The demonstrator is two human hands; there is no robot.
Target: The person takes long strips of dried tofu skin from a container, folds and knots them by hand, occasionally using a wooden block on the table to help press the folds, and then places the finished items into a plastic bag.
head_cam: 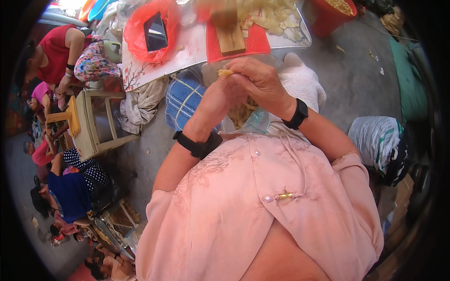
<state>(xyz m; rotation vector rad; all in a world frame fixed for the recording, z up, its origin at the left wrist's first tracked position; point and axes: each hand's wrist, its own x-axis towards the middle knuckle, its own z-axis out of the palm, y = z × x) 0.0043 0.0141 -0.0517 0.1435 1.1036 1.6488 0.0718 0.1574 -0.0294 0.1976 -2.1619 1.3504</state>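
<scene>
My right hand [258,79] pinches a small pale-yellow folded strip [225,72] between thumb and forefinger. Close against it is my left hand [223,96], its fingertips mostly hidden behind the right one. Below both hands, a clear plastic bag [258,121] with more yellowish strips [240,114] rests near my lap. Just beyond my hands, a wooden block [230,40] lies on a red sheet [260,40] at the edge of a white flower-printed table [191,52]. Loose strips [272,15] are heaped behind it. The block's far end is blurred.
A phone [155,32] lies on a red plastic bag [132,38]. A red bucket [325,19] of pale pieces stands right of the table. A blue checked cloth [184,96] and white fabric [302,82] hang nearby. Several people sit at left, near a wooden stool [89,124].
</scene>
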